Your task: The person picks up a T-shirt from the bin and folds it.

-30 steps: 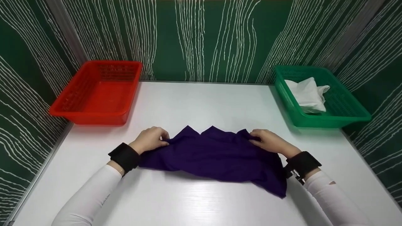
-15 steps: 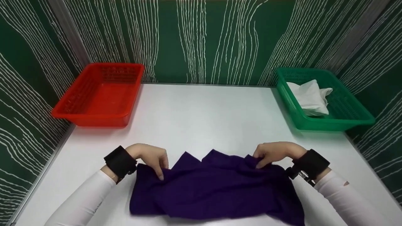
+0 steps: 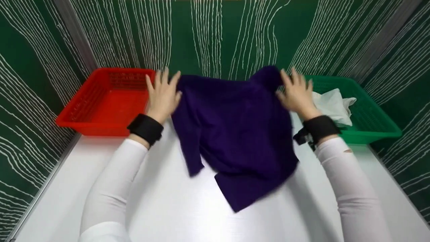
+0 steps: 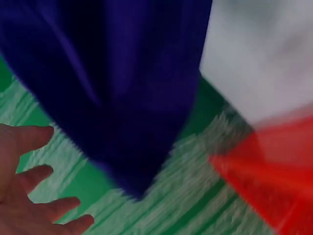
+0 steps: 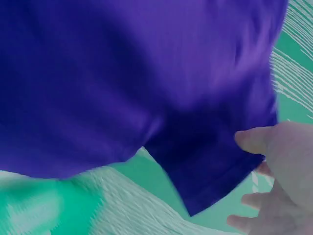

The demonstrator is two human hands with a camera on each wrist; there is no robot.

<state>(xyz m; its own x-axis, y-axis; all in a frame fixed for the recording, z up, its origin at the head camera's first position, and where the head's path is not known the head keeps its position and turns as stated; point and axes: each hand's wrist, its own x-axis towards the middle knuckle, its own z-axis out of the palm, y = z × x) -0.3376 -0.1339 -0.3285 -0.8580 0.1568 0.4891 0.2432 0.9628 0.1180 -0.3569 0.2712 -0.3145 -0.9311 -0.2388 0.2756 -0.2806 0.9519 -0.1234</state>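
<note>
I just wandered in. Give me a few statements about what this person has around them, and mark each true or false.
1. The red basket is on the person's left, the green basket on the right. True.
2. White cloth lies in the red basket. False: it lies in the green basket.
3. The left hand is clenched into a fist. False: its fingers are spread.
4. A black band is worn on each wrist. True.
5. The purple cloth is inside the green basket. False: the head view shows it spread between the two hands.
</note>
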